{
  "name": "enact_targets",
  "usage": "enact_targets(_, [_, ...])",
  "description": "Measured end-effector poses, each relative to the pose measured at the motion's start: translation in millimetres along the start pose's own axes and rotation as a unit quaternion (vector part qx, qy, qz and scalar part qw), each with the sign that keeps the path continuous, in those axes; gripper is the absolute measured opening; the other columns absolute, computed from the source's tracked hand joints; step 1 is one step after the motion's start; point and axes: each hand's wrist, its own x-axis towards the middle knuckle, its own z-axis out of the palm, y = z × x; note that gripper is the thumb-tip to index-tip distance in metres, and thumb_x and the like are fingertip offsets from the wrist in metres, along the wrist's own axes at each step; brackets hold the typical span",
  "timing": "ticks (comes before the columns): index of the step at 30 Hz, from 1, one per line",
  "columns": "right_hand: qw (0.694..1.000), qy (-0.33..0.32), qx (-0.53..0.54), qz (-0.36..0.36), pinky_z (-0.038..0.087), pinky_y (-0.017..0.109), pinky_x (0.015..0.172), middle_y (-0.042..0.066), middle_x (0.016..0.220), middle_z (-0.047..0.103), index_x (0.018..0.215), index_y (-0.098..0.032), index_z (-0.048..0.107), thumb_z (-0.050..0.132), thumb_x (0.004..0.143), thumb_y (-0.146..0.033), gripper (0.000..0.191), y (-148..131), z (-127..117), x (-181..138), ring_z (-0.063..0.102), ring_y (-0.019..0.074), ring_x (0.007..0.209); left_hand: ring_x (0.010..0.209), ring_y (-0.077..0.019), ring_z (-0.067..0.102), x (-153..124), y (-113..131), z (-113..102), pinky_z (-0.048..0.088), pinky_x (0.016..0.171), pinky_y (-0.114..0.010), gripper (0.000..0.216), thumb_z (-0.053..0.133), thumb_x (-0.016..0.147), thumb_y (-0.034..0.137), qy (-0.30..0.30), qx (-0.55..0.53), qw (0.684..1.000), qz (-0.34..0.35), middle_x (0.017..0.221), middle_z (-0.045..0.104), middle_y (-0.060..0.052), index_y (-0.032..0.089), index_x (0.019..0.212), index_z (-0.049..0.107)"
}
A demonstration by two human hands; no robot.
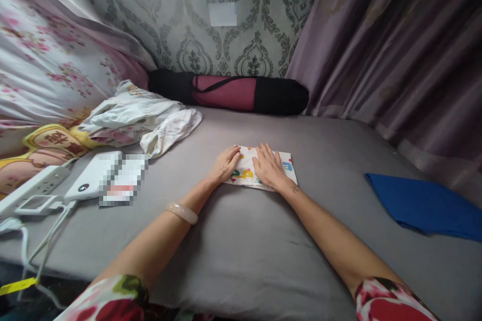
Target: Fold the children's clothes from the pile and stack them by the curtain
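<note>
A folded white cloth (pixel 248 160) with colourful printed figures lies flat on the grey bed sheet (pixel 241 240), in the middle of the view. My left hand (pixel 227 164) rests along its left edge, fingers stretched forward. On the right part of the cloth, my right hand (pixel 269 166) lies palm down with its fingers slightly spread. Both hands press on the cloth from above, and neither grips it. Parts of the print are hidden under my hands.
A blue folded cloth (pixel 425 205) lies to the right. Crumpled white clothing (pixel 139 115), a white power bank (pixel 94 175) and a power strip (pixel 37 188) with cables are on the left. A black and maroon bag (pixel 226 92) lies along the wall.
</note>
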Motion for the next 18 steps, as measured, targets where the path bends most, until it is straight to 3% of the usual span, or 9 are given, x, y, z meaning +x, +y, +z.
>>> enact_targets(6, [1.000,-0.004,-0.010,0.016,0.009,0.049,0.116,0.013,0.157,0.023,0.150,-0.008,0.027,0.022,0.099,-0.036,0.059,8,8,-5,0.019,0.0257,0.144,0.145,-0.0242,0.021,-5,7,-1,0.015,0.118,-0.045,0.059,0.034,0.094,0.052,-0.105,0.151,0.982,0.041,0.153,0.035,-0.007,0.019,0.143,0.042])
enact_targets(11, [0.999,-0.038,0.023,0.014,0.009,0.047,0.117,0.014,0.158,0.020,0.151,-0.007,0.025,0.017,0.099,-0.041,0.062,16,3,-4,0.015,0.0246,0.145,0.146,-0.0233,0.020,-3,8,1,0.015,0.118,-0.043,0.058,0.028,0.096,0.050,-0.122,0.200,0.971,0.036,0.155,0.032,-0.006,0.020,0.145,0.040])
enact_targets(18, [0.996,-0.017,-0.018,0.086,0.007,0.047,0.118,0.016,0.158,0.015,0.151,-0.002,0.022,0.017,0.099,-0.044,0.066,43,-1,-16,0.010,0.0257,0.146,0.147,-0.0236,0.014,-1,9,4,0.012,0.118,-0.045,0.058,0.018,0.098,0.047,-0.144,0.232,0.962,0.027,0.157,0.025,-0.006,0.020,0.148,0.033])
